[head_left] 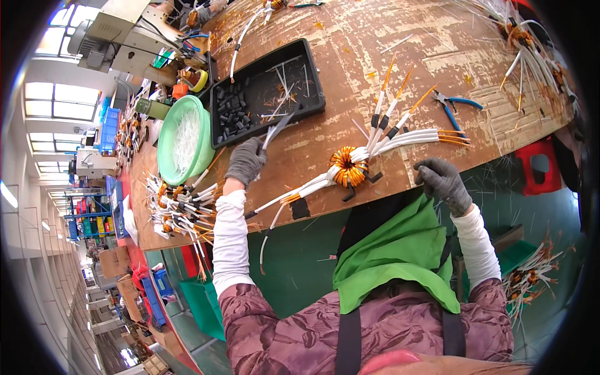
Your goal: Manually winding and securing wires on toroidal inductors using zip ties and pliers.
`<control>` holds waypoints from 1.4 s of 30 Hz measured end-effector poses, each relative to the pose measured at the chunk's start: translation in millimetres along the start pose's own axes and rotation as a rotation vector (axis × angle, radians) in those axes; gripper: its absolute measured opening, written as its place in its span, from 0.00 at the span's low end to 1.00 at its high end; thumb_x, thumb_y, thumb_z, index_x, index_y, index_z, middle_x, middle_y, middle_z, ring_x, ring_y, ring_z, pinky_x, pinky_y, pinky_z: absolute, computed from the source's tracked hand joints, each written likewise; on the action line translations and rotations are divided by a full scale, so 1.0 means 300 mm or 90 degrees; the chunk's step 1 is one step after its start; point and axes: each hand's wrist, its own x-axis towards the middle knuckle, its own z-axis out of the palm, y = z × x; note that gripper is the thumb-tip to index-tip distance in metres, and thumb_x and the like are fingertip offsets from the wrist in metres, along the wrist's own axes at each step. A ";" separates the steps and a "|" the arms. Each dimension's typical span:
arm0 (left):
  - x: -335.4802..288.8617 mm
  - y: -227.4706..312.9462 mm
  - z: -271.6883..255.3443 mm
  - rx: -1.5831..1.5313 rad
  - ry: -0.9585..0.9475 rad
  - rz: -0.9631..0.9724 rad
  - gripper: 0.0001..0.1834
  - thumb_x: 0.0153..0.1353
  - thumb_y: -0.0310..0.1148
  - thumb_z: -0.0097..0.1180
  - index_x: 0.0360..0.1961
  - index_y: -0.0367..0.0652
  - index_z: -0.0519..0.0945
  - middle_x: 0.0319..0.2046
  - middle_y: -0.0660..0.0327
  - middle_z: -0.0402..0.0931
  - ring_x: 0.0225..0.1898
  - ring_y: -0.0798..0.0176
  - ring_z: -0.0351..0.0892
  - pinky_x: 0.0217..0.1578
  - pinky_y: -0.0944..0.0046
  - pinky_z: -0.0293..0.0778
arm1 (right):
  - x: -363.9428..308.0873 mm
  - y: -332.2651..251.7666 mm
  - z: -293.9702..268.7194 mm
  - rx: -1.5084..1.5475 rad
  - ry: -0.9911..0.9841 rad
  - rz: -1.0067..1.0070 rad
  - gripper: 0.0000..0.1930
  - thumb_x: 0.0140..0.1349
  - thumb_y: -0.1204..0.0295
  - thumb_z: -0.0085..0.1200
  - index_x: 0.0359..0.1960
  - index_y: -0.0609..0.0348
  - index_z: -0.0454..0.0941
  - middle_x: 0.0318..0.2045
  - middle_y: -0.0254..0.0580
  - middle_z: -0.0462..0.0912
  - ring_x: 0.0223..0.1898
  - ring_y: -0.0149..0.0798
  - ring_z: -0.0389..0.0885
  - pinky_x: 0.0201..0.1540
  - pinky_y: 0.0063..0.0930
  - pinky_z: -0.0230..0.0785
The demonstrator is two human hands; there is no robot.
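My left hand point(247, 162), in a grey glove, is closed on a small bunch of thin, whitish translucent tubes point(275, 131) by the black tray's near edge. My right hand point(445, 185), gloved too, hangs at the table's front edge with its fingers curled; whatever they may hold is hidden. Between the hands, apart from both, lies a ring-shaped coil point(349, 167) wound with copper wire. White-sleeved leads point(409, 139) with bare copper-coloured ends fan out from it to the upper right, some with black sleeves. Other leads point(310, 187) run to the lower left.
A black tray point(319, 94) holds short black sleeves point(232, 112) and loose strips. Left of it stands a green bowl point(205, 140) of clear-white tubes. Blue-handled pliers point(451, 115) lie at right. Finished-looking coils point(181, 209) pile at left; more wired coils point(519, 37) lie far right.
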 end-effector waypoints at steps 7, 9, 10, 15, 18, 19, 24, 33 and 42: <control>-0.020 0.127 -0.098 -0.609 -0.142 -0.007 0.06 0.56 0.26 0.50 0.35 0.35 0.73 0.25 0.57 0.76 0.25 0.64 0.77 0.30 0.65 0.75 | 0.196 -0.181 0.305 -0.059 -0.190 -0.133 0.15 0.58 0.65 0.52 0.38 0.67 0.75 0.25 0.40 0.79 0.27 0.28 0.76 0.28 0.22 0.69; -0.025 0.179 -0.117 -0.728 -0.181 0.001 0.09 0.57 0.29 0.53 0.36 0.35 0.73 0.26 0.57 0.76 0.26 0.62 0.78 0.31 0.64 0.76 | 0.282 -0.147 0.444 0.030 -0.143 -0.233 0.22 0.56 0.59 0.56 0.45 0.66 0.74 0.36 0.46 0.79 0.38 0.35 0.76 0.42 0.28 0.69; -0.018 0.211 -0.111 -0.731 -0.191 0.015 0.09 0.57 0.29 0.53 0.36 0.35 0.73 0.26 0.57 0.76 0.26 0.62 0.78 0.31 0.64 0.76 | 0.331 -0.147 0.488 0.030 -0.165 -0.243 0.26 0.54 0.56 0.57 0.47 0.66 0.72 0.36 0.46 0.78 0.39 0.35 0.76 0.42 0.28 0.70; -0.016 0.321 -0.083 -0.834 -0.236 0.062 0.12 0.57 0.33 0.56 0.36 0.35 0.74 0.29 0.56 0.76 0.29 0.62 0.79 0.32 0.62 0.78 | 0.396 -0.141 0.597 0.260 -0.193 -0.216 0.10 0.62 0.68 0.50 0.41 0.60 0.76 0.31 0.34 0.79 0.33 0.25 0.74 0.37 0.21 0.69; 0.004 0.271 0.000 -0.840 -0.204 0.040 0.11 0.59 0.32 0.53 0.38 0.34 0.73 0.32 0.55 0.76 0.31 0.59 0.79 0.35 0.58 0.80 | 0.405 -0.149 0.581 0.263 -0.077 -0.167 0.11 0.64 0.65 0.47 0.40 0.58 0.77 0.31 0.33 0.80 0.34 0.25 0.76 0.37 0.22 0.70; 0.004 0.266 0.017 -0.875 -0.186 -0.012 0.10 0.59 0.31 0.52 0.39 0.35 0.73 0.32 0.55 0.76 0.31 0.59 0.79 0.35 0.57 0.80 | 0.398 -0.172 0.554 0.316 -0.067 -0.151 0.12 0.65 0.64 0.45 0.40 0.57 0.77 0.31 0.34 0.80 0.34 0.26 0.77 0.37 0.23 0.71; -0.015 0.241 0.052 -0.857 -0.134 -0.134 0.07 0.61 0.31 0.50 0.36 0.38 0.72 0.29 0.57 0.76 0.25 0.62 0.78 0.28 0.61 0.79 | 0.476 -0.186 0.443 0.557 -0.029 -0.110 0.18 0.66 0.62 0.40 0.45 0.66 0.71 0.38 0.51 0.79 0.41 0.45 0.79 0.48 0.40 0.72; -0.028 0.119 0.132 -0.544 0.082 -0.058 0.04 0.58 0.28 0.54 0.33 0.39 0.76 0.26 0.61 0.77 0.25 0.74 0.72 0.28 0.74 0.69 | 0.456 -0.222 0.384 0.517 0.007 -0.052 0.19 0.65 0.60 0.40 0.45 0.65 0.70 0.29 0.43 0.78 0.32 0.40 0.78 0.41 0.38 0.74; -0.027 0.388 -0.008 -1.139 0.047 -0.087 0.07 0.57 0.26 0.55 0.36 0.37 0.76 0.22 0.62 0.75 0.22 0.68 0.74 0.23 0.69 0.73 | 0.269 -0.206 0.377 0.323 -0.111 0.168 0.10 0.61 0.64 0.48 0.37 0.55 0.75 0.13 0.26 0.62 0.10 0.22 0.55 0.09 0.17 0.46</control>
